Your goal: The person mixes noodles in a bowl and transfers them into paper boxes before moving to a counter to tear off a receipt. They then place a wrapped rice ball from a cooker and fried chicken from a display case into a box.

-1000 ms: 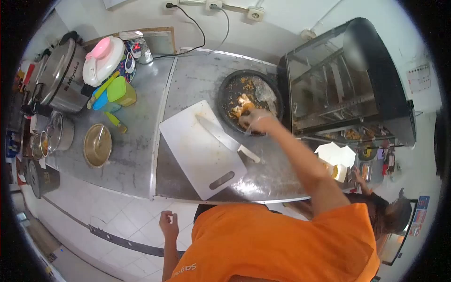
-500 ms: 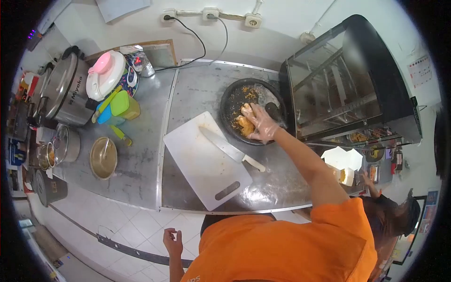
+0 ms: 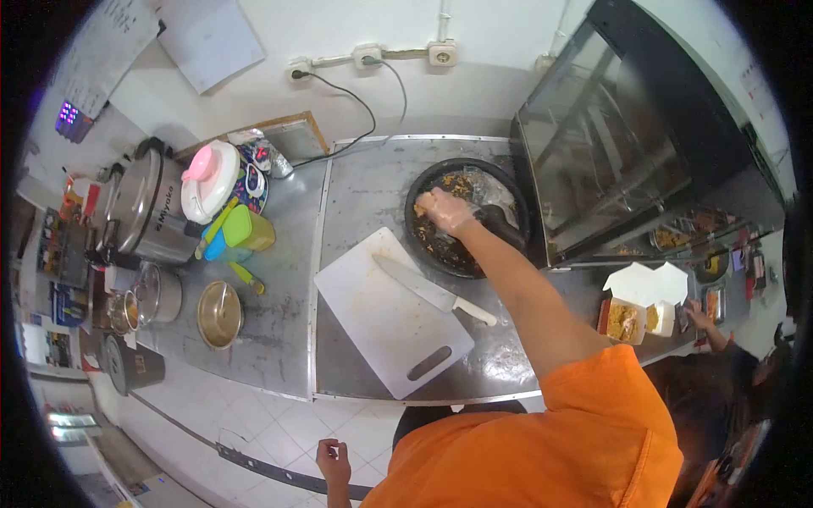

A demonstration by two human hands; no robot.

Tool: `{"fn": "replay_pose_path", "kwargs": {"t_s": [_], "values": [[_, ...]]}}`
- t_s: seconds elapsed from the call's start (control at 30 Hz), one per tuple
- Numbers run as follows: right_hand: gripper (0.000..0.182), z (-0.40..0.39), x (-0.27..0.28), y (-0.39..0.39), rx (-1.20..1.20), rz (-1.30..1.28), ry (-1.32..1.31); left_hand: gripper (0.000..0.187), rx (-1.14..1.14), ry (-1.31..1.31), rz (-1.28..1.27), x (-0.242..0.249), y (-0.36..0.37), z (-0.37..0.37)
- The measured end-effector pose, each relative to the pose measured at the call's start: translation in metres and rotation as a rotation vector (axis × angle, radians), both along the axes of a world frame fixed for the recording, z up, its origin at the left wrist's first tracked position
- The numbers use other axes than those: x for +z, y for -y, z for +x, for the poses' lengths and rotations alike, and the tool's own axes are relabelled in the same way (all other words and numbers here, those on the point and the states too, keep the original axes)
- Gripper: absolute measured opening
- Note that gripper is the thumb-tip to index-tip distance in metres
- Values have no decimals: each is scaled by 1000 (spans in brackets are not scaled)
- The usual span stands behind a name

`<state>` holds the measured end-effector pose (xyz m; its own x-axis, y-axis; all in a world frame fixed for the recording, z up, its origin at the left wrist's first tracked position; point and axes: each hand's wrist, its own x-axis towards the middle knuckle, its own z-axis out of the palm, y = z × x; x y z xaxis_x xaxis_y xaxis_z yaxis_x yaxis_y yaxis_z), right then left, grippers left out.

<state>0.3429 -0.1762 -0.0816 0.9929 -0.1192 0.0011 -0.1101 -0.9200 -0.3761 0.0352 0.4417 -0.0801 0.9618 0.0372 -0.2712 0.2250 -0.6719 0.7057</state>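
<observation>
Though gloved, right hand (image 3: 445, 210) in bowl (image 3: 434, 255).

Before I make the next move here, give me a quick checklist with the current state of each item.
1. Right hand within the rim of the black bowl: ok.
2. Clear glove on the right hand: ok.
3. Food secure in the right fingers: cannot tell, the hand hides it.
4. Knife entirely on the cutting board: not ok, the handle sticks out past the edge.
5. Left hand away from the blade: ok, below the counter's front edge.
6. Space around the open box free of other people: not ok, a co-worker's hand is close by.
</observation>
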Motion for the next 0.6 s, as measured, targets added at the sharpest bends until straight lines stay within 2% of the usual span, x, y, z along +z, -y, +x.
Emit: {"fn": "replay_pose_path", "kwargs": {"t_s": [0.07, 0.17, 0.2, 0.23, 0.3, 0.33, 0.37, 0.43, 0.5, 0.57, 0.6], "values": [[28, -10, 11, -5, -112, 114, 37, 13, 5, 31, 26, 6, 8, -2], [24, -42, 13, -11, -299, 494, 430, 12, 14, 99, -13, 15, 35, -7], [20, -61, 8, -12, -291, 830, 451, 12, 22, 121, -50, 19, 50, -9], [13, -91, 26, -20, -381, 1010, 401, 11, 17, 137, -91, 23, 66, -10], [13, -184, 88, -27, -491, 1535, 190, 9, -36, 151, -154, 25, 93, -14], [20, -216, 63, -21, -450, 1610, 289, 8, -57, 161, -208, 14, 104, -18], [25, -262, 84, -13, -520, 1601, 261, 8, -77, 165, -263, 5, 116, -23], [29, -336, 50, 20, -652, 1480, 394, 8, -170, 146, -365, -5, 151, -30], [31, -429, 86, 69, -829, 483, 363, 8, -225, 173, -383, -8, 180, -39], [33, -508, 59, 147, -811, 506, 577, 8, -297, 140, -330, 3, 222, -50], [33, -547, 36, 186, -895, 466, 672, 8, -337, 125, -321, 11, 244, -56]]}}
